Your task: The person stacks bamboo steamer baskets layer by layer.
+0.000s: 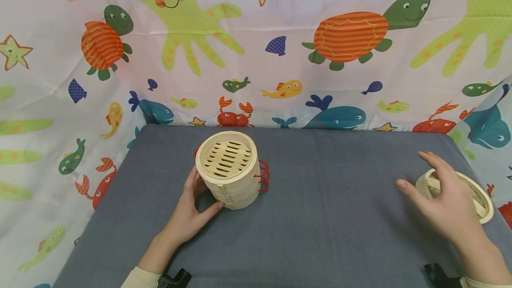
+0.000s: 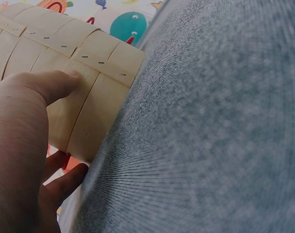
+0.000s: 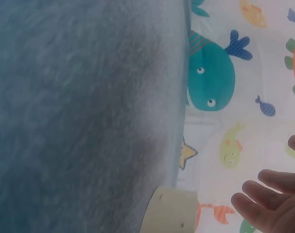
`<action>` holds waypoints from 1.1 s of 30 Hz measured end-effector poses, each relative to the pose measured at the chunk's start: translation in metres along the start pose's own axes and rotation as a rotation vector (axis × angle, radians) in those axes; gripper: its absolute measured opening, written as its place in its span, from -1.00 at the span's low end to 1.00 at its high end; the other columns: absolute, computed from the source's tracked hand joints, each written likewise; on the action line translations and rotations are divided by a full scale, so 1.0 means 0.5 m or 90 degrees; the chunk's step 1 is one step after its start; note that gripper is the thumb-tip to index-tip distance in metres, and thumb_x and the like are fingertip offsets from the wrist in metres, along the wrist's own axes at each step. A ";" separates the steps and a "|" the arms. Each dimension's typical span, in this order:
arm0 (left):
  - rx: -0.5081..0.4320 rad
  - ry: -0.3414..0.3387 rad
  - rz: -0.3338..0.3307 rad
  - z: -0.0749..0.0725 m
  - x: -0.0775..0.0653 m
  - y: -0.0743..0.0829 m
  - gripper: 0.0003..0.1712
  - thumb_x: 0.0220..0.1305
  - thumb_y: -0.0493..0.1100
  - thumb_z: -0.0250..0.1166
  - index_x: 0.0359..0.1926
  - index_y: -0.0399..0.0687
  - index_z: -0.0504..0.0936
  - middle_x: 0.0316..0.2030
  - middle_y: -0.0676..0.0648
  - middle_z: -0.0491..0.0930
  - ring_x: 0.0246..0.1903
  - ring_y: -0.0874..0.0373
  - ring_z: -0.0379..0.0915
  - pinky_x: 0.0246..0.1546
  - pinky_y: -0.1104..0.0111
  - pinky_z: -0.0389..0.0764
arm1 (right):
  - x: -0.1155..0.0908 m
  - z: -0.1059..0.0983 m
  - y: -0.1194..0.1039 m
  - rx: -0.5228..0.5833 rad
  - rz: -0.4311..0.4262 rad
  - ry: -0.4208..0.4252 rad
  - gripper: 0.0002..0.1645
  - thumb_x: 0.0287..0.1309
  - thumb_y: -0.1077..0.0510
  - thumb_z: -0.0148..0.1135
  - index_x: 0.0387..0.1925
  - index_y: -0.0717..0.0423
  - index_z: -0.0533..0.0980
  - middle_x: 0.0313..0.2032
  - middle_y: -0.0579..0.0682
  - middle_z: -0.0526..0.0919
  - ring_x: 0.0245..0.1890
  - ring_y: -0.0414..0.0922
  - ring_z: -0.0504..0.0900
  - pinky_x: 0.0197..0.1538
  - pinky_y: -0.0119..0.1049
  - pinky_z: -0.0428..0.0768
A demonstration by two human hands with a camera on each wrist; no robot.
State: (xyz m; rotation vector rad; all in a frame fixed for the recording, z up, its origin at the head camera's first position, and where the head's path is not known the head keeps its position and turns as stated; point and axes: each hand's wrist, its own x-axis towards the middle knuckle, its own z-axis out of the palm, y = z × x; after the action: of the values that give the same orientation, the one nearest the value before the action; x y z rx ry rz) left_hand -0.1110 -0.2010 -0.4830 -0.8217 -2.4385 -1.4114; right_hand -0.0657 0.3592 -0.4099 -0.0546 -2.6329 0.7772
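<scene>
A stack of small round bamboo steamer baskets [image 1: 228,170] stands upright on the grey cloth, its top showing a slotted base and its sides red rings. My left hand [image 1: 190,217] holds it low down, thumb against the front wall and fingers reaching round the left side. In the left wrist view, the thumb [image 2: 60,85] lies along the stapled bamboo wall. Over at the right, my right hand [image 1: 448,199] hovers with fingers spread and nothing between them. Partly hidden behind it is a round bamboo steamer piece [image 1: 482,197] with a slat across it.
Grey cloth [image 1: 328,217] covers the table, with its far edge against a hanging sheet [image 1: 256,66] printed with sea animals. The sheet also closes in the left and right sides. The round bamboo piece lies near the table's right edge.
</scene>
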 end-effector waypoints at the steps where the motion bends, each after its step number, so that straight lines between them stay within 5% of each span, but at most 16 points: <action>1: -0.002 0.000 0.002 0.000 0.000 0.000 0.37 0.07 -0.27 0.54 0.56 -0.13 -0.35 0.52 -0.10 0.03 0.30 -0.13 0.29 0.08 -0.12 0.51 | -0.001 -0.002 0.003 -0.002 0.005 0.000 0.04 0.01 -0.03 0.54 0.48 0.04 0.24 0.43 0.22 0.26 0.12 0.34 0.40 0.24 0.26 0.29; 5: -0.004 0.001 0.007 0.001 0.002 -0.002 0.38 0.06 -0.28 0.54 0.56 -0.14 -0.35 0.52 -0.11 0.03 0.31 -0.14 0.28 0.08 -0.12 0.51 | -0.004 -0.010 0.012 -0.003 0.026 -0.011 0.04 0.06 -0.04 0.51 0.49 0.10 0.21 0.45 0.25 0.21 0.15 0.39 0.35 0.20 0.42 0.24; 12: -0.007 0.003 0.014 0.001 0.002 -0.002 0.37 0.05 -0.29 0.54 0.56 -0.15 -0.35 0.52 -0.12 0.03 0.31 -0.13 0.28 0.07 -0.11 0.51 | -0.012 -0.019 0.027 0.007 0.045 -0.017 0.03 0.09 -0.01 0.49 0.48 0.18 0.19 0.45 0.29 0.17 0.34 0.39 0.21 0.36 0.39 0.06; 26: -0.001 0.001 0.002 0.000 0.000 0.001 0.37 0.06 -0.28 0.54 0.56 -0.14 -0.34 0.52 -0.10 0.03 0.31 -0.13 0.29 0.08 -0.13 0.50 | -0.036 -0.037 0.053 -0.041 0.079 0.011 -0.02 0.10 -0.09 0.45 0.46 0.14 0.25 0.43 0.27 0.24 0.39 0.31 0.18 0.37 0.39 0.05; 33: 0.002 0.002 0.002 0.000 0.000 0.001 0.37 0.06 -0.28 0.54 0.56 -0.13 -0.34 0.52 -0.10 0.04 0.30 -0.14 0.30 0.08 -0.14 0.50 | -0.047 -0.051 0.074 -0.018 0.081 0.030 -0.06 0.07 -0.02 0.48 0.44 0.07 0.30 0.40 0.21 0.32 0.45 0.14 0.16 0.48 0.18 -0.02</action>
State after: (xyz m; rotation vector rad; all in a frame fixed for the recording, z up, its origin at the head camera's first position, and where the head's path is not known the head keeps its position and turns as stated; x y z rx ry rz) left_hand -0.1110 -0.2007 -0.4828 -0.8215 -2.4360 -1.4069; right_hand -0.0370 0.4001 -0.4181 -0.2477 -2.6151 0.7703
